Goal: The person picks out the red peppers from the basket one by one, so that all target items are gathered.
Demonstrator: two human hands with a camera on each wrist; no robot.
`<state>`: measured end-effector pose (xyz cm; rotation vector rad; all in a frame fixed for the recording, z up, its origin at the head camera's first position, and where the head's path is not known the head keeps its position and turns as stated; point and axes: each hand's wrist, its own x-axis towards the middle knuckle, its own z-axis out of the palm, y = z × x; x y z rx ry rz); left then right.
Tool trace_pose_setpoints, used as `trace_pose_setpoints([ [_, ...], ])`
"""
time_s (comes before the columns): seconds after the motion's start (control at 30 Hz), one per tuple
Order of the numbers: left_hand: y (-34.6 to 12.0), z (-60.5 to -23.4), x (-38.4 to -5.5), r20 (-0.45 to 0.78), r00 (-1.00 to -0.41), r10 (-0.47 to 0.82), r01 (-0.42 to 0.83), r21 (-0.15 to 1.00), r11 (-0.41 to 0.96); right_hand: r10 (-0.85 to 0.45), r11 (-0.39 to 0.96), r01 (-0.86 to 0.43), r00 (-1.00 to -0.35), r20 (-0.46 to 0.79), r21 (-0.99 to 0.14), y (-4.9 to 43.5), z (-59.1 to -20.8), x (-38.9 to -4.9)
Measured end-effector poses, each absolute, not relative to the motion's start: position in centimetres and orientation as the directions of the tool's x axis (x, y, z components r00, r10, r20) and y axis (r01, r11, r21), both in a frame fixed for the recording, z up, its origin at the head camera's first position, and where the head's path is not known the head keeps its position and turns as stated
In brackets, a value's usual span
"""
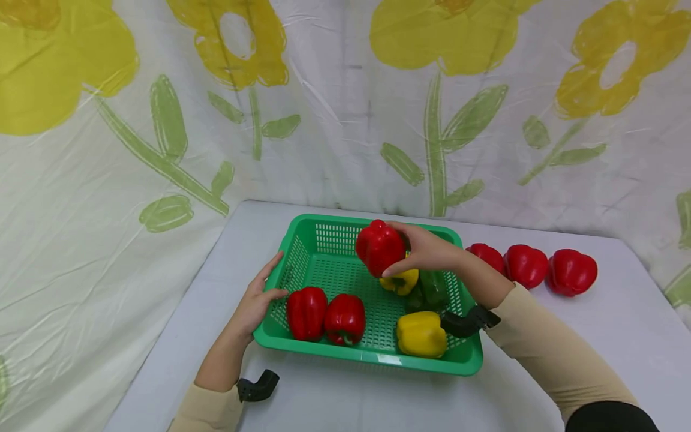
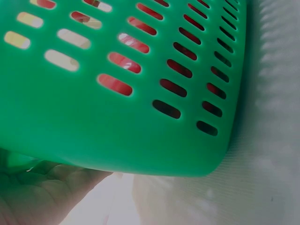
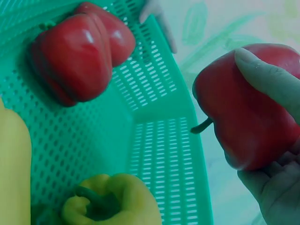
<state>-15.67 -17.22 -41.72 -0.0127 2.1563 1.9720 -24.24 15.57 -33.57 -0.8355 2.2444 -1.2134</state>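
My right hand [image 1: 423, 247] grips a red bell pepper [image 1: 379, 247] above the green basket [image 1: 372, 355], its thumb and fingers on opposite sides. In the right wrist view the held pepper [image 3: 251, 110] shows a green stem. My left hand [image 1: 259, 303] holds the basket's left rim, with the thumb over the edge. Two red bell peppers [image 1: 306, 313] lie side by side in the basket's front left. At the front right sits a yellow bell pepper [image 1: 421, 335]. Behind it are dark green peppers [image 1: 433, 289] and another yellow bell pepper [image 1: 402, 283], partly hidden under my right hand.
Several red bell peppers [image 1: 525, 266] stand in a row on the white table [image 1: 583, 336], right of the basket; my right forearm partly covers the nearest. A flower-printed cloth [image 1: 335, 150] hangs behind the table. A black wrist mount [image 1: 465, 323] overlaps the basket's right side.
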Motion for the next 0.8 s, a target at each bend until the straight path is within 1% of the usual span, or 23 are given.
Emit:
trace_pose_setpoints([
  [0.23,-17.2,-41.7,-15.6,-0.171,-0.975,0.142,-0.159,0.983,0.094,-0.679,0.428,-0.355,-0.733,-0.036,-0.831,16.7,-33.4,-23.6],
  [0.43,-17.2,-41.7,-15.7,-0.171,-0.975,0.141,-0.158,0.982,0.099,-0.672,0.420,-0.378,-0.740,-0.003,-0.825,17.6,-33.4,-23.0],
  [0.63,-17.1,-41.6,-15.7,-0.177,-0.975,0.133,-0.163,0.980,0.110,-0.666,0.390,-0.378,-0.745,0.026,-0.840,18.7,-33.3,-22.0],
  [0.8,-17.1,-41.6,-15.7,-0.179,-0.975,0.131,-0.164,0.980,0.115,-0.630,0.391,-0.339,-0.777,0.020,-0.856,19.8,-33.3,-21.2],
])
